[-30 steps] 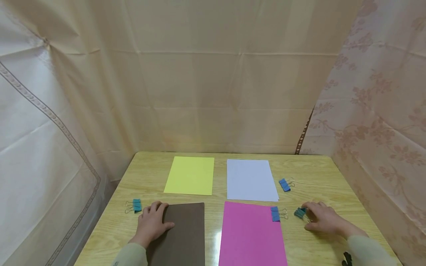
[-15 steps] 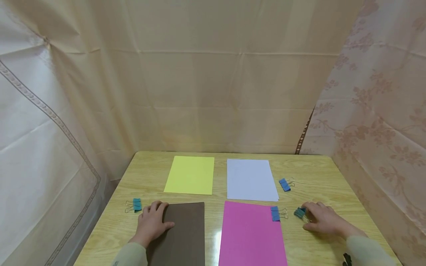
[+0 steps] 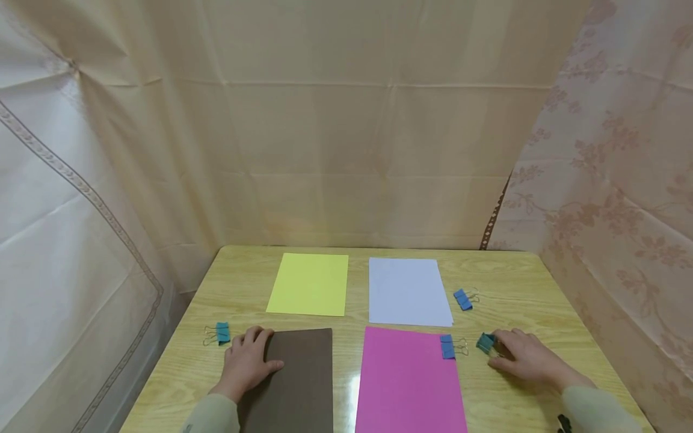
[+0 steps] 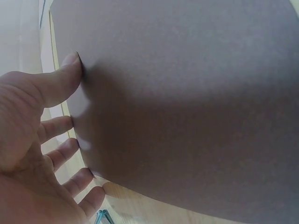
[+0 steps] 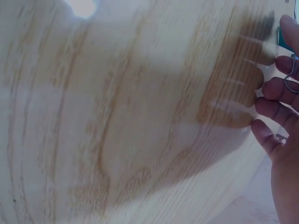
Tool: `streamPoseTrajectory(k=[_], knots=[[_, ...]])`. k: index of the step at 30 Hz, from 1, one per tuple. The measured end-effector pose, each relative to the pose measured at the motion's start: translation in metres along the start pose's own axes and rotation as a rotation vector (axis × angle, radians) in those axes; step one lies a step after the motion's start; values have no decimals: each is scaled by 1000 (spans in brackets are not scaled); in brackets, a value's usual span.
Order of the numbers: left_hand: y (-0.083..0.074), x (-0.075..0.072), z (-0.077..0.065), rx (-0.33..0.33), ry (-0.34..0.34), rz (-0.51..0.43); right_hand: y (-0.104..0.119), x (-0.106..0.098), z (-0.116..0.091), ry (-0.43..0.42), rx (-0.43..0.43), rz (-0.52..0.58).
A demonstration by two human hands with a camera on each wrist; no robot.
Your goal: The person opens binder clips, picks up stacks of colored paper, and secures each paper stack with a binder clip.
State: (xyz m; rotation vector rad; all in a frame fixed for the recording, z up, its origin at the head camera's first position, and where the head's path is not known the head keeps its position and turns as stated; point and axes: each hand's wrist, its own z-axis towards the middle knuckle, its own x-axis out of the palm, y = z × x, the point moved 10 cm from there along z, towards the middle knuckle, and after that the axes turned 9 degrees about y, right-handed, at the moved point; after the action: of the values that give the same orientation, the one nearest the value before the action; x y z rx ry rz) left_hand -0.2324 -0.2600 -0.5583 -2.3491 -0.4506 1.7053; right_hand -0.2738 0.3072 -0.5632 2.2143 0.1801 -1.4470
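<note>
The left hand (image 3: 247, 364) rests along the left border of a brown sheet (image 3: 303, 385) that lies toward the near edge of the table (image 3: 503, 270), left of its middle. The thumb is laid on top of the sheet and the other fingers spread along its border, their tips touching it; this grip is apart, relaxed and not curled around anything. Near this hand, toward the table's left edge, lies a teal clip (image 3: 222, 333) with its wire handles pointing to that edge.

The right hand (image 3: 527, 356) is near the table's right edge, and its grip is clamped on a dark teal clip (image 3: 485, 342), pinched between thumb and fingers; a wire loop shows against the fingers in the right wrist view. Whether this clip touches the table I cannot tell.

Between the hands, beside the brown sheet and apart from it, lies a pink sheet (image 3: 408, 385), with a blue clip (image 3: 447, 347) over its right border close to the far corner. Toward the table's far edge lie a yellow sheet (image 3: 308, 284) on the left and a white sheet (image 3: 409, 291) on the right, with another blue clip (image 3: 462, 299) just beside the latter, toward the far right corner.
</note>
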Motion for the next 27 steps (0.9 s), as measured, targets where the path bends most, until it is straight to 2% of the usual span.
streamPoseTrajectory(k=[14,22,27], knots=[[-1,-2,0,19,-9,14,5,-1,-1,-10,-22,-7],[1,-6,-2,35,-24,-9,9,-4,-4,-48,-85,-14],[3,-9,-5,18,-13,1,10,-7,-5,-52,-103,-5]])
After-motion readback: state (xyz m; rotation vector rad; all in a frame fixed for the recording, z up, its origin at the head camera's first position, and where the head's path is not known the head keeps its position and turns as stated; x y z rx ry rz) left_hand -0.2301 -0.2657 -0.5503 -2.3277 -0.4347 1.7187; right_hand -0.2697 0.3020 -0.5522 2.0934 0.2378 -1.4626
